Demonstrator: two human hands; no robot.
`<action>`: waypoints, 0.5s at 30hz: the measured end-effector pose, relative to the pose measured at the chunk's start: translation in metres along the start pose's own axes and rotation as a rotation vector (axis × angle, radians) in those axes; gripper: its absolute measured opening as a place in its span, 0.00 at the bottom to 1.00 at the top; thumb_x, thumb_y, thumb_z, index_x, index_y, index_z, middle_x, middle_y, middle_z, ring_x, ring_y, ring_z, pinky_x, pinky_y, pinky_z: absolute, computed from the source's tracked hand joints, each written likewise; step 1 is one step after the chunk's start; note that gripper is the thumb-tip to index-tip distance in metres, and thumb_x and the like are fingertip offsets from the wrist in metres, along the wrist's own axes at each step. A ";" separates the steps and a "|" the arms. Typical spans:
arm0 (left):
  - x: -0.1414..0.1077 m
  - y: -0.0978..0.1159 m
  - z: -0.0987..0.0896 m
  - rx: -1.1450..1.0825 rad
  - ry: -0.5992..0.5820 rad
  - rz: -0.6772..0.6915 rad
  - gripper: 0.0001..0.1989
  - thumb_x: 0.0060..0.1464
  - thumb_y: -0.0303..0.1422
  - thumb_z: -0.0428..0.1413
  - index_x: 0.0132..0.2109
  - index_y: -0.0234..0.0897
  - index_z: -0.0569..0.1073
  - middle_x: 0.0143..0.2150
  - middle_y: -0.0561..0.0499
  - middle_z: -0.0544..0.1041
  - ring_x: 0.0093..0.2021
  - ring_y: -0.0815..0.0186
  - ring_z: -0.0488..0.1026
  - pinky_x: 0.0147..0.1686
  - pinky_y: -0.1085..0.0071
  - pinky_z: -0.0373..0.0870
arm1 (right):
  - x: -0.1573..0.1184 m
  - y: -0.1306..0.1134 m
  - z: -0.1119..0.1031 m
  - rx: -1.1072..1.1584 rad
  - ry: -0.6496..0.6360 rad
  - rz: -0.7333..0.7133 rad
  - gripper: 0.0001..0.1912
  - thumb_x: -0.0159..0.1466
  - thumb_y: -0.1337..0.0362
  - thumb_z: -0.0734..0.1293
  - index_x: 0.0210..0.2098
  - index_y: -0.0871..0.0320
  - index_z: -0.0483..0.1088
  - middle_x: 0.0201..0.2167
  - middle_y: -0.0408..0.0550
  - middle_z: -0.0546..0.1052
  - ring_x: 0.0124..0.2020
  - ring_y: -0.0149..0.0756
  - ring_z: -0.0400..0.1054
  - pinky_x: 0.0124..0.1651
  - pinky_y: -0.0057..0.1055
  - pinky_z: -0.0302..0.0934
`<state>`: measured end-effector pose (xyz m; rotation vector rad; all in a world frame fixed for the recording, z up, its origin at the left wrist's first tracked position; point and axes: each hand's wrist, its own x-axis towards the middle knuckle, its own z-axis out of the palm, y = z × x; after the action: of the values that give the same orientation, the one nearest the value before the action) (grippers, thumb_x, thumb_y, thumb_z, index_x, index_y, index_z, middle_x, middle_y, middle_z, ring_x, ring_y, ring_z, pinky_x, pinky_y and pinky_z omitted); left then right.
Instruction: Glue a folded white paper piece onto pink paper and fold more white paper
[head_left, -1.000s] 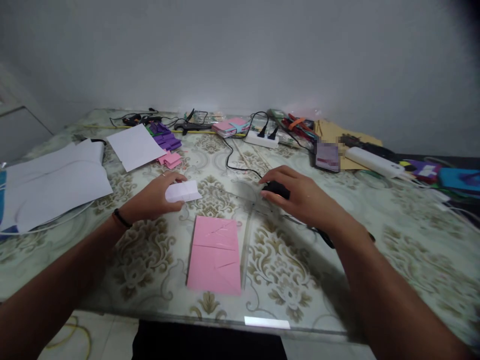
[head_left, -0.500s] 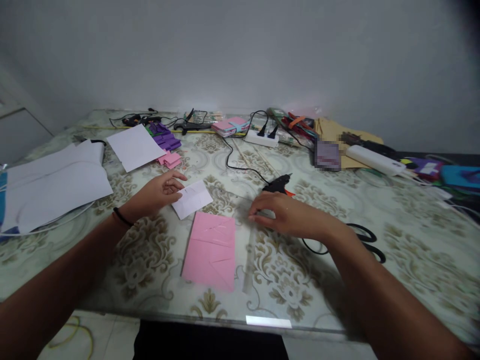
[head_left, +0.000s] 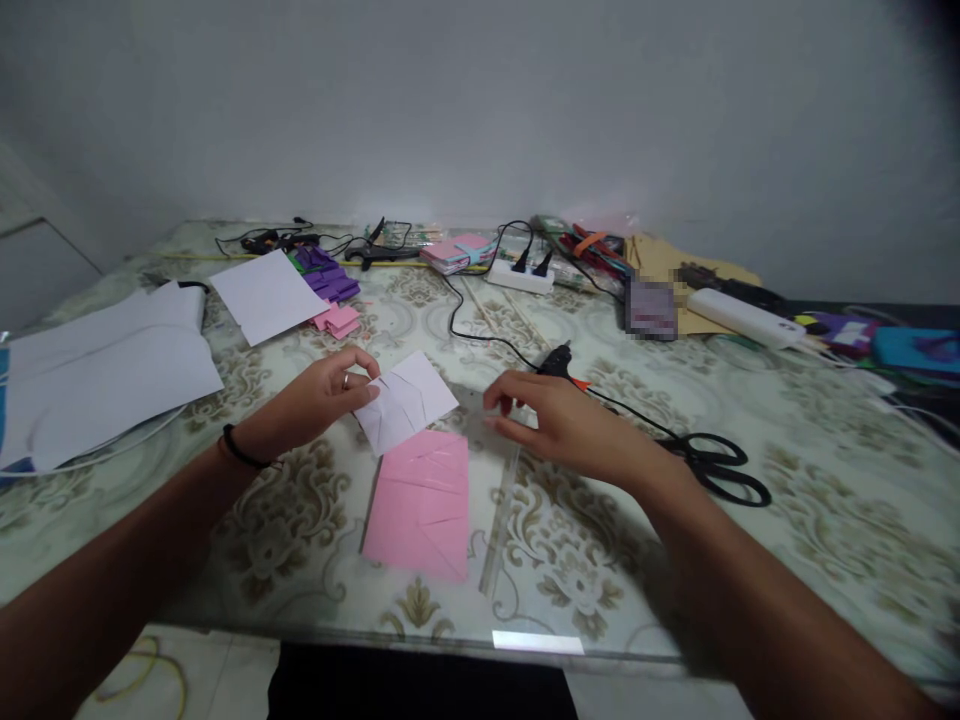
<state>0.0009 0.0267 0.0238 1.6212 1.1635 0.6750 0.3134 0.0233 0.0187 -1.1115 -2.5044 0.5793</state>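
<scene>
My left hand [head_left: 337, 388] pinches a folded white paper [head_left: 409, 395] by its left edge, thumb on top. The paper tilts above the table and overlaps the top edge of a pink folded paper [head_left: 420, 510], which lies flat in front of me. To the right, my right hand [head_left: 544, 415] hovers with curved fingers and thumb apart, holding nothing that I can see. Just beyond it a black glue gun [head_left: 556, 360] with an orange trigger lies partly covered. A narrow translucent strip [head_left: 495, 540] lies beside the pink paper. Black-handled scissors [head_left: 724, 470] rest near my right forearm.
White sheets [head_left: 112, 370] spread at the left. Pink pieces [head_left: 336, 318] and purple folded pieces [head_left: 330, 275] lie behind them. A power strip [head_left: 521, 275] feeds cords across the back. A white power bank-like bar [head_left: 742, 318] lies at the right.
My left hand has lifted and turned the white paper, moving it right towards the pink one. My right hand has shifted slightly left, and the glue gun and scissors show more.
</scene>
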 end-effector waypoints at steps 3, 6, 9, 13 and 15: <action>-0.001 0.009 0.005 -0.001 -0.030 0.002 0.12 0.57 0.40 0.58 0.42 0.40 0.65 0.24 0.59 0.71 0.22 0.70 0.66 0.23 0.75 0.56 | 0.000 -0.012 0.004 0.100 0.163 -0.122 0.22 0.67 0.54 0.71 0.57 0.53 0.67 0.57 0.58 0.73 0.55 0.50 0.71 0.55 0.46 0.69; 0.000 0.010 0.013 0.024 -0.086 -0.001 0.12 0.59 0.40 0.58 0.43 0.41 0.66 0.25 0.58 0.73 0.23 0.69 0.67 0.22 0.75 0.56 | 0.001 -0.023 0.012 0.149 0.180 -0.224 0.35 0.65 0.52 0.74 0.67 0.47 0.59 0.67 0.58 0.65 0.69 0.53 0.60 0.67 0.55 0.60; 0.002 0.008 0.023 0.018 -0.141 0.003 0.12 0.60 0.40 0.58 0.46 0.41 0.66 0.27 0.58 0.73 0.23 0.69 0.67 0.22 0.75 0.56 | 0.001 -0.028 0.019 0.124 0.131 -0.256 0.36 0.65 0.54 0.74 0.68 0.47 0.59 0.69 0.59 0.64 0.71 0.53 0.57 0.70 0.58 0.56; 0.003 0.009 0.032 -0.078 -0.189 0.011 0.16 0.61 0.40 0.58 0.52 0.42 0.64 0.31 0.56 0.76 0.25 0.69 0.69 0.23 0.76 0.60 | 0.001 -0.028 0.022 0.130 0.102 -0.260 0.32 0.65 0.57 0.74 0.65 0.50 0.62 0.66 0.58 0.67 0.69 0.51 0.60 0.68 0.55 0.60; 0.003 0.013 0.032 -0.087 -0.186 0.015 0.18 0.61 0.40 0.58 0.54 0.41 0.64 0.30 0.56 0.75 0.23 0.70 0.66 0.22 0.76 0.57 | 0.000 -0.028 0.021 0.140 0.109 -0.259 0.31 0.66 0.57 0.74 0.64 0.50 0.62 0.65 0.59 0.69 0.67 0.51 0.62 0.67 0.55 0.61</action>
<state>0.0342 0.0160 0.0245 1.5842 0.9751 0.5633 0.2859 0.0016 0.0142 -0.7328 -2.4194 0.5921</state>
